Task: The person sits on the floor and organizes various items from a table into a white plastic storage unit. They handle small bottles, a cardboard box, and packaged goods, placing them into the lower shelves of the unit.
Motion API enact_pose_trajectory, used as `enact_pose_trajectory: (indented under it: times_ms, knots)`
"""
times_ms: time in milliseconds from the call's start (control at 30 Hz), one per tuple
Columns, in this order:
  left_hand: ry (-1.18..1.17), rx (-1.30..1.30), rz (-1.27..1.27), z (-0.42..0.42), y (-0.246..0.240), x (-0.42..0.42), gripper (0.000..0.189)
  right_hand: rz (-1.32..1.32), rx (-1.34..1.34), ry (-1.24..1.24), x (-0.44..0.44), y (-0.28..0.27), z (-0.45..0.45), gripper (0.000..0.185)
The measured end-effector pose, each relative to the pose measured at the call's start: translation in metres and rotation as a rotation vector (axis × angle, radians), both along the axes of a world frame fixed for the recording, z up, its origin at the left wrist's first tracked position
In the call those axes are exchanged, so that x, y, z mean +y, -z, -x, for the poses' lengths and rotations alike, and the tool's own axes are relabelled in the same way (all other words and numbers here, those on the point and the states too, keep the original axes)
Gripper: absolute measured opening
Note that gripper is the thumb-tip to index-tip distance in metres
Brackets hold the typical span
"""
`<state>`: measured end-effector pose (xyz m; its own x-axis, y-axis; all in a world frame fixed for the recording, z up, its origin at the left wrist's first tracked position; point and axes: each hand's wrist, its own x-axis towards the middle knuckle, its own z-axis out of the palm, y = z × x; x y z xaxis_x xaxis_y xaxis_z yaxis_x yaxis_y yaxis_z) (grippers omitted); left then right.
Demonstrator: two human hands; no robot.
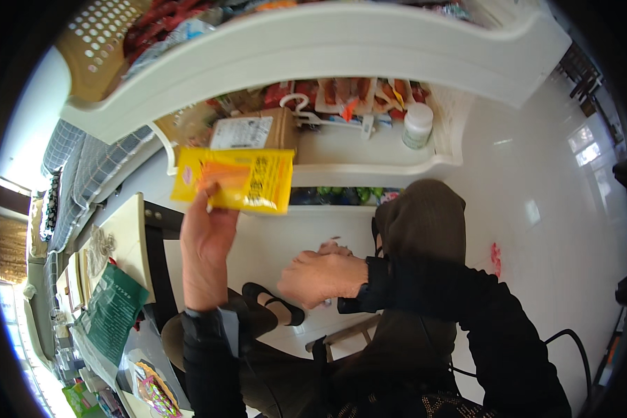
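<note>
My left hand (209, 245) grips a flat yellow food packet (261, 180) by its lower edge, thumb on its front. The packet bears writing and a picture of orange strips. It is raised before a white plastic shelf rack (345, 47), overlapping a cardboard box (253, 130) with a white label on the middle tier. My right hand (324, 277) is curled above the floor near my right knee, its back towards me. Something pinkish shows past its knuckles; whether that is fingers or a held thing is unclear.
On the middle tier are a white bottle (418, 125), a white hanger (313, 117) and several snack packs (345, 94). The lowest tier holds green items (345, 195). At left, a table (128, 224) bears a green-and-white bag (112, 308). A wooden stool (345, 337) and a black cable (575, 334) are nearby.
</note>
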<state>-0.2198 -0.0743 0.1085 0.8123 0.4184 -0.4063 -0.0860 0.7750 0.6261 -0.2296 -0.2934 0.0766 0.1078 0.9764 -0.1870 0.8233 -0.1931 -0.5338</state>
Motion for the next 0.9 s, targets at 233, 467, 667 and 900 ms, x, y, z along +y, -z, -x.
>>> enact_pose_trajectory:
  times_ms: [233,467,667,900]
  knots:
    - [-0.098,0.141,0.048,-0.110,-0.034,0.006,0.021,-0.091,-0.204,0.004,0.021,0.049,0.013,0.007]
    - [0.131,-0.045,-0.235,-0.219,-0.002,0.021,0.032,-0.114,-0.321,0.152,0.012,0.082,0.022,0.010]
    - [0.177,0.111,-0.230,-0.219,-0.003,0.027,0.028,-0.555,-0.053,0.278,0.008,0.087,0.006,0.008]
    - [0.145,-0.043,-0.626,-0.111,-0.019,0.002,0.009,-0.543,-0.442,0.131,-0.003,0.028,-0.005,0.012]
